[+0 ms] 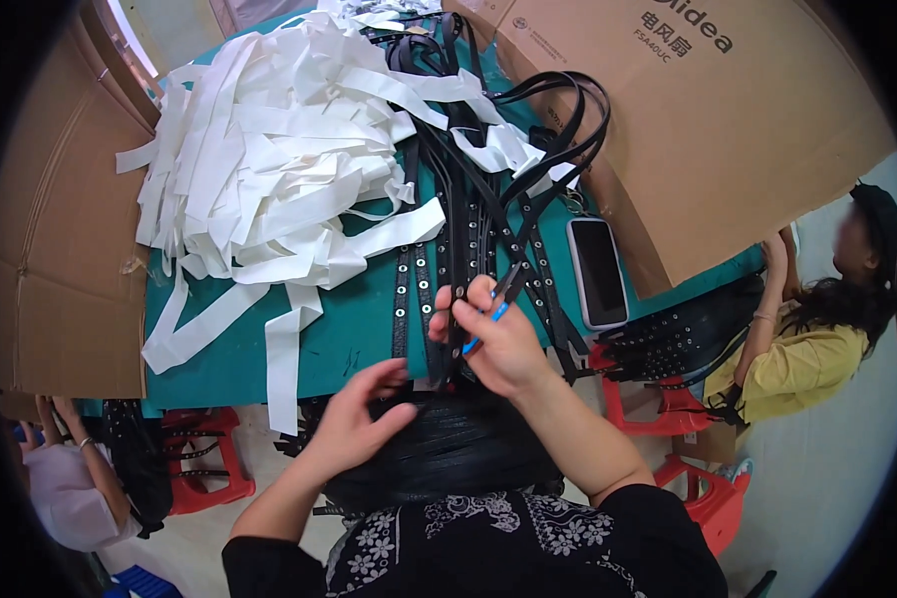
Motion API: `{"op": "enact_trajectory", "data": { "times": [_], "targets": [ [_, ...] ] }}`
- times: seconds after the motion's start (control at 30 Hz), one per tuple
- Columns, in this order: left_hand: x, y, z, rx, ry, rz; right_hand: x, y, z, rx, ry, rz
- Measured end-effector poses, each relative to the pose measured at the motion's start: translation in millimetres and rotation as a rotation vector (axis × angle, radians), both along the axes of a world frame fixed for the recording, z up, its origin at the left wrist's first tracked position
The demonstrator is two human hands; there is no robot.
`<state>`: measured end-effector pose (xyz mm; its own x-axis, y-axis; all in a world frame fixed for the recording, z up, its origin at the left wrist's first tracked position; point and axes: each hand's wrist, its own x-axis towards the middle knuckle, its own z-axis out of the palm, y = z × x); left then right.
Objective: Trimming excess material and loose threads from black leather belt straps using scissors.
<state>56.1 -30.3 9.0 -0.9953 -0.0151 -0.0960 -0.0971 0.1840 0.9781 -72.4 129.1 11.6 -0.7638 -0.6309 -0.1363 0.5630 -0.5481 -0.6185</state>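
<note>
My right hand (506,349) is closed around small blue-handled scissors (500,311), their dark blades pointing up and away. A black strap with metal eyelets (458,267) runs under its fingertips; whether they pinch the strap too, I cannot make out. Lower and to the left, my left hand (364,414) has thumb and fingers apart, close to the strap's lower end, with nothing visible in it. More black eyelet straps (402,289) lie lengthwise on the green table cover (359,344), beyond and beside both hands. Some bend into loops (593,140) at the right.
A large heap of white fabric strips (269,149) covers the table's left. A phone (598,271) lies right of the straps. Cardboard boxes (688,149) (65,219) stand on both sides. Black straps (439,448) cover my lap. People sit right (807,369) and left (70,493), near red stools (234,463).
</note>
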Motion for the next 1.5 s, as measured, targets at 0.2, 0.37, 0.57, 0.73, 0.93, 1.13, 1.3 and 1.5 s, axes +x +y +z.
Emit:
{"op": "enact_trajectory", "data": {
  "times": [0.2,0.37,0.57,0.73,0.93,1.13,1.3,1.5],
  "targets": [
    [-21,31,-10,0.679,-0.415,-0.183,0,28,10,0.039,0.121,-0.061],
    [-23,35,-5,0.550,-0.428,0.133,-8,49,-5,0.019,0.123,-0.095],
    [-15,37,-8,0.416,-0.369,0.091,3,58,-8,0.101,0.184,-0.221],
    [0,21,-6,-0.008,-0.170,-0.461,31,175,3,0.489,0.160,-0.584],
    [-10,122,-27,0.140,0.069,-0.841,95,268,50,1.825,0.290,-0.231],
    [7,194,-95,-0.331,0.454,-1.225,49,191,42,1.650,0.763,-0.304],
    [-9,162,-75,-0.041,0.357,-1.021,-18,132,0,1.540,1.085,-0.335],
    [-15,109,-52,-0.094,0.213,-0.850,-108,77,-10,1.556,1.116,-0.232]
  ]
}}
